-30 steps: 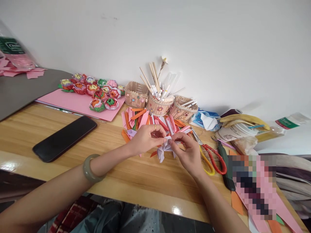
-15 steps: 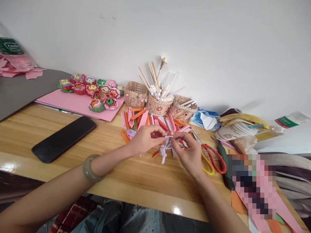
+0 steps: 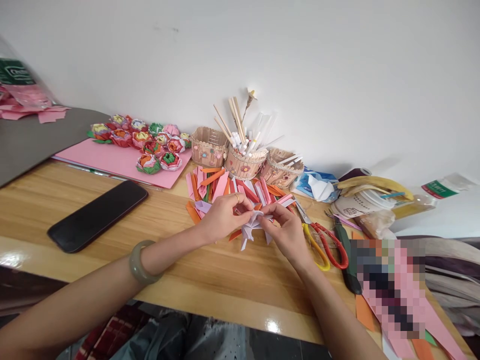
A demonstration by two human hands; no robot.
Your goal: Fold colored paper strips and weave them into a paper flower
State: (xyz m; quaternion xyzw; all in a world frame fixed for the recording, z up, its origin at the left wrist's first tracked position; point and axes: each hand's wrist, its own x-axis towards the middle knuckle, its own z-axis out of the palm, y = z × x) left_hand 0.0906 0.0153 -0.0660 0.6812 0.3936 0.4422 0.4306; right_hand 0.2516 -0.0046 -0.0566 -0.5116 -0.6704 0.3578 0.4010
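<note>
The person's left hand (image 3: 225,220) and right hand (image 3: 288,232) face each other over the light wooden table (image 3: 172,210), the 2 sets of fingertips drawn close together. Each hand pinches, thumb against finger, the upper part of a pale lilac, many-pointed piece of folded paper (image 3: 250,229); the lower fingers curl loosely.

The piece lies between the hands, gripped at its top, so neither hand looks clearly nearer. Seen with 12 o'clock towards the wall, the left hand comes in from its 9 o'clock and the right hand from about 4. Its folded points splay out below the pinch, the longest reaching towards 7 o'clock; with the fingers over its top, a single long axis cannot be told. Exactly which folds each fingertip presses is also hidden.

Close by at 8 o'clock, an orange pointed paper strip (image 3: 235,235) shows beside the piece. Beyond, from about 10 to 1 o'clock, spreads a heap of pink, orange and lilac folded paper strips (image 3: 220,186), with 3 tan decorated baskets (image 3: 245,165) behind. Scissors with red and yellow handles (image 3: 318,228) lie at 3 o'clock, and a black phone (image 3: 97,215) at 9, well apart.
</note>
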